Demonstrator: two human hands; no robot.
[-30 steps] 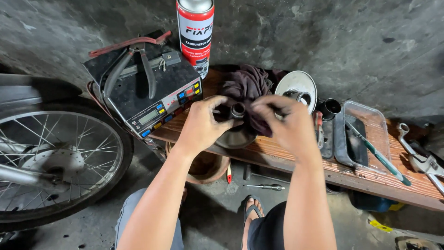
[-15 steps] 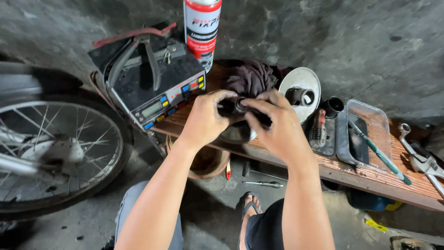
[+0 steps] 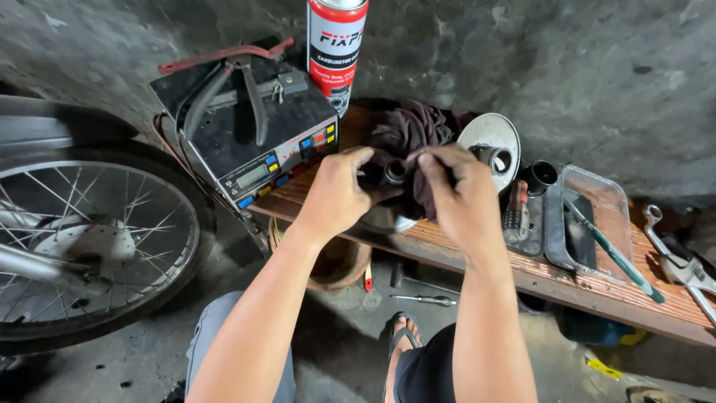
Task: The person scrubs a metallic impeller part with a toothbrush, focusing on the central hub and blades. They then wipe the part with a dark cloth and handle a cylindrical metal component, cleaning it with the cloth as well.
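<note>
nearest, a foot in a dark sandal (image 3: pixel 400 333) rests on the grey concrete floor (image 3: pixel 134 351), with a small screwdriver (image 3: pixel 426 300) lying just beyond it. both forearms reach up over the long reddish wooden tabletop (image 3: pixel 597 287). the left hand (image 3: pixel 337 195) has its fingers (image 3: pixel 359 158) curled around a dark round metal part with a short tube at its centre (image 3: pixel 394 173), held just above the tabletop's near edge. the right hand (image 3: pixel 464 195) pinches a dark maroon rag (image 3: pixel 406 130) against that part (how tight the grip is cannot be told exactly, but the fingers are clenched on cloth). right of the hands lie a clear plastic tray (image 3: pixel 597 201) with a green-handled tool (image 3: pixel 615 254), and a metal wrench (image 3: pixel 679 257). behind the hands a silver dished disc (image 3: pixel 488 134) leans. to the left stands a black box-shaped charger with coloured buttons (image 3: pixel 246 138), a spoked motorcycle wheel (image 3: pixel 82 239) beside it. farthest, a red and white spray can (image 3: pixel 337 48) stands against the grey wall (image 3: pixel 559 67).
</note>
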